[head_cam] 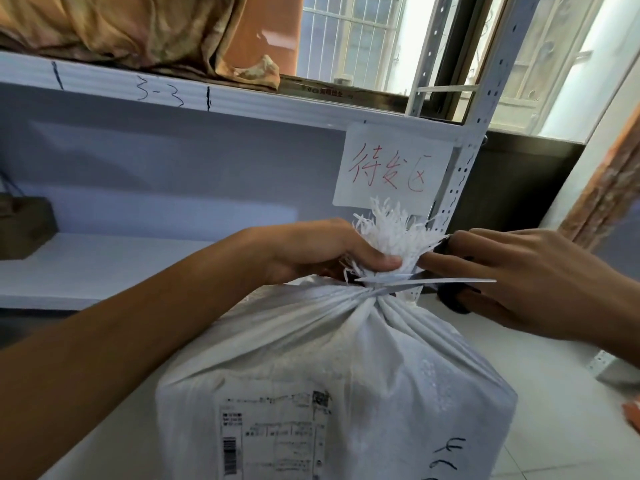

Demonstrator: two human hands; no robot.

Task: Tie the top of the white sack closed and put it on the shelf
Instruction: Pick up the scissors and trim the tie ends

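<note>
Head view: sack (332, 368) neck in left hand (322, 252)

Left hand (322, 251) grips the gathered, frayed neck of the white woven sack (332, 375). Just right of that grip, right hand (519, 282) holds black-handled scissors (450, 292) at a white tie strip (433, 282).

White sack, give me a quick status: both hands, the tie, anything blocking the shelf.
Left hand grips the frayed neck of the white sack. Right hand at the white strap cinching the neck. Sack not yet shelved; shelf space behind looks open.
</note>
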